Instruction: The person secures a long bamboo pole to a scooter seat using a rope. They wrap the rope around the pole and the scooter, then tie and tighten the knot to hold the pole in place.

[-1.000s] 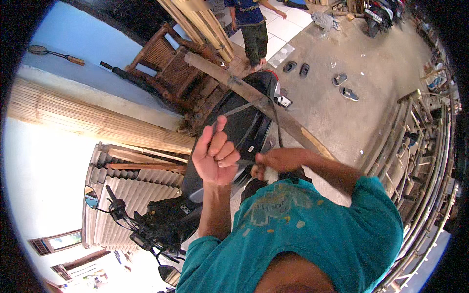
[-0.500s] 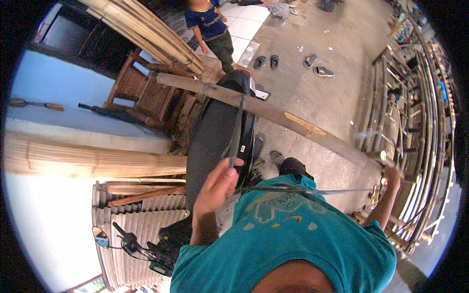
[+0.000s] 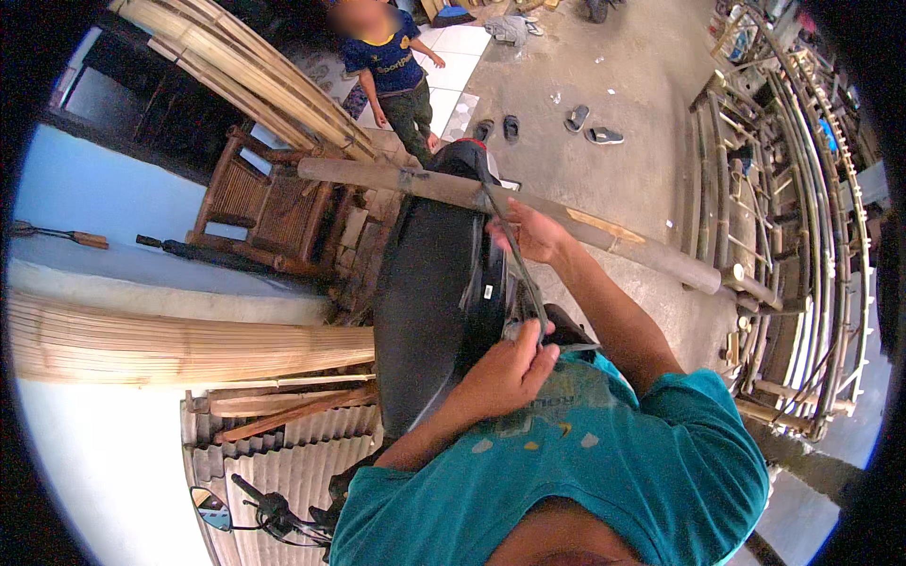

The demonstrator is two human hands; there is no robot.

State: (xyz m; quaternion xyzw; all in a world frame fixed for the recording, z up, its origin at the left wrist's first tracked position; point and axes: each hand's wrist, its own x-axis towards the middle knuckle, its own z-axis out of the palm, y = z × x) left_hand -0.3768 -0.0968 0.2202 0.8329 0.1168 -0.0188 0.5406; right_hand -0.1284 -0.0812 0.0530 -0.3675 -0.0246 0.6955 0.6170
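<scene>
A long bamboo pole (image 3: 651, 245) lies crosswise over the rear of a black motorcycle seat (image 3: 425, 292). From the pole a dark, flat rubber-like strap (image 3: 525, 275) runs down toward my body. My left hand (image 3: 514, 370) is closed around the strap's lower part, close to my shirt. Just below the pole, my right hand (image 3: 540, 236) is beside the strap's upper stretch. Its fingers reach toward the strap and look apart; the strap partly covers their tips. Another dark band wraps the pole farther left.
A person (image 3: 392, 71) stands beyond the seat. Sandals (image 3: 590, 124) lie on the concrete floor. A bamboo rack (image 3: 802, 245) stands at the right, near the pole's end. At left are a bamboo chair (image 3: 264, 203), a rolled bamboo blind (image 3: 189, 340) and the motorcycle's mirror (image 3: 210, 507).
My right hand has come from the pole's far right end to the strap by the seat. My left hand has moved right and down, still holding the strap, which now slants.
</scene>
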